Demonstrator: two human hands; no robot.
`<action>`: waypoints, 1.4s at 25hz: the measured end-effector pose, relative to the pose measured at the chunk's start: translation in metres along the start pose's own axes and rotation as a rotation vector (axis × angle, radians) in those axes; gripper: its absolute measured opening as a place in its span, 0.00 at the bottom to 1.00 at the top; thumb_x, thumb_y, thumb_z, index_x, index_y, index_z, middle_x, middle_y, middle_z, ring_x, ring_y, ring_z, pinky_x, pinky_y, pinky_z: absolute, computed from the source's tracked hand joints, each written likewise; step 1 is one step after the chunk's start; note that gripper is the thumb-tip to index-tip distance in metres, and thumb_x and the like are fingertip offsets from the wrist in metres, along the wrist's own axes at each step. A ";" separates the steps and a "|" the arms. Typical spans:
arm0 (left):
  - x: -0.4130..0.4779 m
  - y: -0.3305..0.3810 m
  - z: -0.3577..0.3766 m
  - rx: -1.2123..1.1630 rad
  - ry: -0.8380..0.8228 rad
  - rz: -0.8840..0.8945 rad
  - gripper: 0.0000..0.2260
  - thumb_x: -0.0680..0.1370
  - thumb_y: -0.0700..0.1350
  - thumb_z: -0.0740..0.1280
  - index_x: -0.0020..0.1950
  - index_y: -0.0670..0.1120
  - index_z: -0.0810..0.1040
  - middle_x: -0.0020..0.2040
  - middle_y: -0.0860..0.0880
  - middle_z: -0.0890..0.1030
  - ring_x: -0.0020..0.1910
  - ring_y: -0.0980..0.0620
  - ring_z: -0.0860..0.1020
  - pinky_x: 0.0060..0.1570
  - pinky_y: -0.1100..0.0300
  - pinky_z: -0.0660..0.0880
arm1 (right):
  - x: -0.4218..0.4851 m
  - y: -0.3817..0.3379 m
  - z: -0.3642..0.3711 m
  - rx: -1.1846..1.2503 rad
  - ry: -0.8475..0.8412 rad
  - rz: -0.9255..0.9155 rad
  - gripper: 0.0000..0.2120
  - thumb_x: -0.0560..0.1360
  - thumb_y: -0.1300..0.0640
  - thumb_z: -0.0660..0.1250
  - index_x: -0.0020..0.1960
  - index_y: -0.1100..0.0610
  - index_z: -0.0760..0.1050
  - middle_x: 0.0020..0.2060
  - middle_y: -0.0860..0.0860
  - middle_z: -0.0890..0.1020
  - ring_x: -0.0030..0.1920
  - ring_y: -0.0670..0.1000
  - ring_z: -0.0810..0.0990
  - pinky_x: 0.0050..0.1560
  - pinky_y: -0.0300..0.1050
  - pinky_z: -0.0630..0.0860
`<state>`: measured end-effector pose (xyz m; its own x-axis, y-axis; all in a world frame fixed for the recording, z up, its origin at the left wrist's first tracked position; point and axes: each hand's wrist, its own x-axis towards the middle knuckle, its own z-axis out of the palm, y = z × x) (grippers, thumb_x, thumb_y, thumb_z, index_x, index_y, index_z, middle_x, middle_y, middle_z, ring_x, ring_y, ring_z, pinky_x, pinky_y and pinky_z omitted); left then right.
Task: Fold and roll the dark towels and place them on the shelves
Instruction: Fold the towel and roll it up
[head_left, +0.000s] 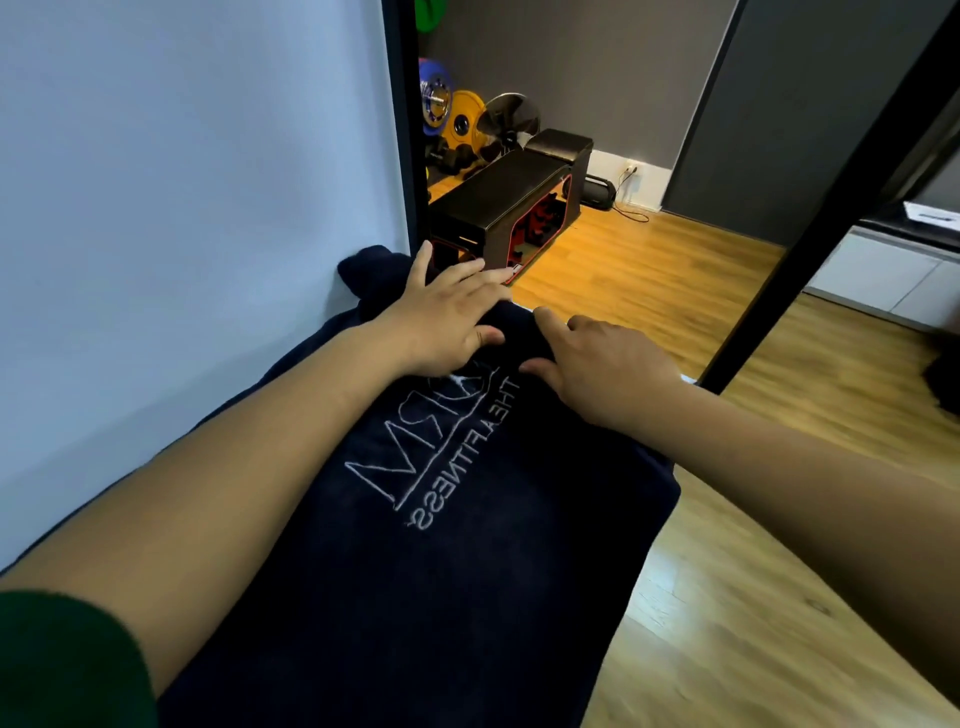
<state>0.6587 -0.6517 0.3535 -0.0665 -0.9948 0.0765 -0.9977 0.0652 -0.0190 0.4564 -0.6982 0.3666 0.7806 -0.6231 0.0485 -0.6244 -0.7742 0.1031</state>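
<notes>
Both hands lie side by side at mid-frame, fingers spread and gripping nothing. The left hand (447, 319) and right hand (602, 364) press the far end of the dark towel (467, 571) (logo up), probably to start a tight roll. It stretches down to the bottom edge.

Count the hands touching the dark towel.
2. The left hand lies on the towel at its far end; the right hand lies beside it, nearer the open edge.

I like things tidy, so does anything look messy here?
Mostly tidy. The dark towel lies flat under the left hand and right hand, but beyond the left hand a lump of dark cloth sits crumpled against the white wall, not smoothed out.
</notes>
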 end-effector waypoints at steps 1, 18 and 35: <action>-0.004 0.000 0.004 0.006 0.038 0.003 0.22 0.82 0.54 0.57 0.75 0.52 0.60 0.80 0.55 0.53 0.79 0.52 0.47 0.73 0.35 0.36 | -0.001 -0.001 0.002 -0.035 0.017 -0.004 0.27 0.80 0.35 0.51 0.70 0.53 0.58 0.55 0.57 0.77 0.50 0.60 0.80 0.38 0.49 0.72; -0.126 0.013 0.025 -0.084 0.359 0.001 0.28 0.79 0.53 0.56 0.79 0.51 0.55 0.68 0.50 0.69 0.71 0.42 0.65 0.68 0.26 0.55 | -0.091 -0.100 -0.024 0.375 -0.180 -0.013 0.43 0.77 0.33 0.55 0.79 0.48 0.34 0.77 0.54 0.30 0.74 0.57 0.24 0.73 0.58 0.27; -0.022 -0.011 0.008 0.073 0.204 0.178 0.37 0.72 0.33 0.67 0.78 0.50 0.58 0.70 0.49 0.70 0.71 0.47 0.67 0.76 0.43 0.52 | -0.014 0.008 -0.020 0.147 -0.227 0.072 0.37 0.74 0.27 0.54 0.76 0.44 0.50 0.59 0.53 0.78 0.55 0.58 0.78 0.47 0.53 0.79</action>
<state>0.6717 -0.6316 0.3445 -0.2497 -0.9314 0.2648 -0.9669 0.2248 -0.1209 0.4410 -0.6929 0.3867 0.7184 -0.6731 -0.1755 -0.6882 -0.7245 -0.0388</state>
